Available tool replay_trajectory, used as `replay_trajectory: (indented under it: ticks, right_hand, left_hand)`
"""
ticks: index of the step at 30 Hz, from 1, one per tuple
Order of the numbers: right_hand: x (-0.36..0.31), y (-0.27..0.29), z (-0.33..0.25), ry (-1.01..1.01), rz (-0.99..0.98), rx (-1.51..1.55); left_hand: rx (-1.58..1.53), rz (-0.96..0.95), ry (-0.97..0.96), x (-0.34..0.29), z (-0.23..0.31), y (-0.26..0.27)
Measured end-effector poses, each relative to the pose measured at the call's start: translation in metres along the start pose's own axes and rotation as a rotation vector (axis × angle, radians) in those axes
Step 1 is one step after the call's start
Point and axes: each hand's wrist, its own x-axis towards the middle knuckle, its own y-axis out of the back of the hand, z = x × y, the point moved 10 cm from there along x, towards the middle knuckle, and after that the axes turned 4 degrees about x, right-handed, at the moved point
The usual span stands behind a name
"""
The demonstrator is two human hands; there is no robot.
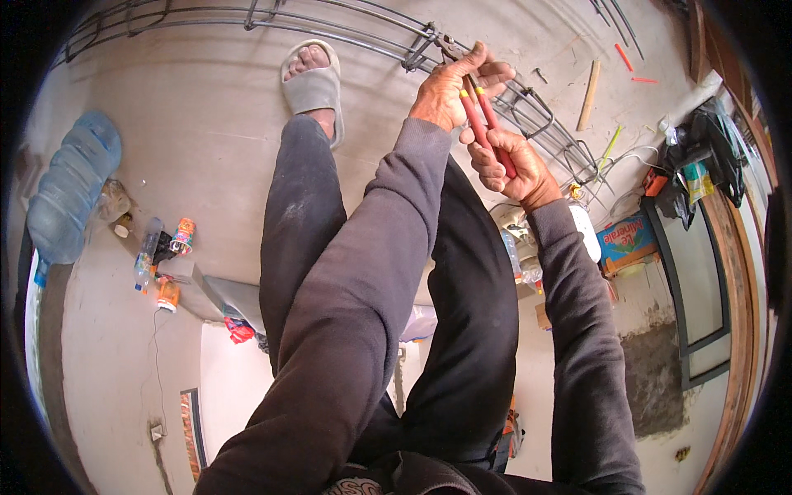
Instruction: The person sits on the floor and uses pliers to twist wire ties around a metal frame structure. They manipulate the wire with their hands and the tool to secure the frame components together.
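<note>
My right hand is closed round the red handles of a pair of pliers with yellow bands near the neck. The metal jaws point up at a tied joint of a steel rebar cage. Over the neck of the pliers lies my left hand, its thumb and fingers stretched out and apart, beside the rebar. My left palm hides part of the tool, so I cannot tell exactly what the jaws touch. The cage runs across the top, bending down to the right.
A sandalled foot stands just below the cage. A wooden stick and red pieces lie on the floor. A large blue water bottle is at left. Black plastic bags and a blue box are at right.
</note>
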Motion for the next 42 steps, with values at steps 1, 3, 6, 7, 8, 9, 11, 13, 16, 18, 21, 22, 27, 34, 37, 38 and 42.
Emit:
replay_trajectory:
  ticks: [1,3,6,7,8,9,11,13,16,18,21,22,27,34,37,38,42]
  right_hand:
    - [-0.003,-0.004,-0.003,0.034,0.048,-0.072]
    - [-0.01,-0.005,-0.015,0.118,0.167,-0.299]
    - [-0.042,-0.009,-0.053,0.398,0.613,-0.939]
    - [-0.052,-0.023,-0.066,0.522,0.772,-1.313]
    - [-0.057,-0.045,-0.07,0.703,0.808,-1.566]
    - [-0.062,-0.067,-0.065,0.889,0.839,-1.817]
    - [-0.059,-0.084,-0.055,1.033,0.955,-2.039]
    - [-0.045,-0.057,-0.059,0.786,1.039,-2.03]
    - [-0.03,-0.023,-0.067,0.559,0.989,-1.859]
    - [-0.024,-0.012,-0.073,0.431,0.762,-1.663]
    - [-0.02,0.008,-0.047,0.124,0.501,-0.836]
    - [-0.019,0.006,-0.038,0.053,0.415,-0.639]
    - [-0.009,-0.001,-0.008,-0.074,0.164,-0.252]
    - [-0.047,-0.046,-0.059,0.714,0.854,-1.84]
    - [-0.021,-0.019,-0.047,0.685,0.799,-1.816]
    - [-0.01,-0.001,-0.048,0.633,0.653,-1.638]
    - [-0.007,0.001,-0.003,-0.036,-0.015,-0.061]
  left_hand:
    - [-0.027,0.031,-0.004,0.001,-0.002,0.004]
    - [-0.057,0.113,0.008,0.002,-0.006,0.011]
    - [-0.064,0.268,0.056,0.002,-0.009,0.008]
    - [-0.049,0.383,0.06,-0.001,-0.009,0.009]
    - [-0.033,0.425,0.067,-0.002,-0.008,0.008]
    - [-0.016,0.464,0.077,-0.003,-0.009,0.008]
    - [-0.042,0.518,0.086,-0.004,-0.009,0.008]
    - [0.062,0.604,0.067,-0.01,-0.006,0.011]
    - [0.174,0.644,-0.027,-0.013,-0.001,0.017]
    - [0.164,0.577,-0.079,-0.011,0.002,0.015]
    - [0.079,0.429,0.053,-0.016,-0.01,0.016]
    - [0.041,0.4,0.079,-0.016,-0.015,0.017]
    - [-0.132,0.194,0.087,-0.001,-0.019,0.008]
    - [0.12,0.542,0.025,-0.015,-0.008,0.014]
    - [0.428,0.686,-0.112,-0.013,0.005,0.036]
    - [0.576,0.724,-0.182,-0.012,0.015,0.042]
    - [0.293,0.408,-0.06,-0.018,0.019,0.008]
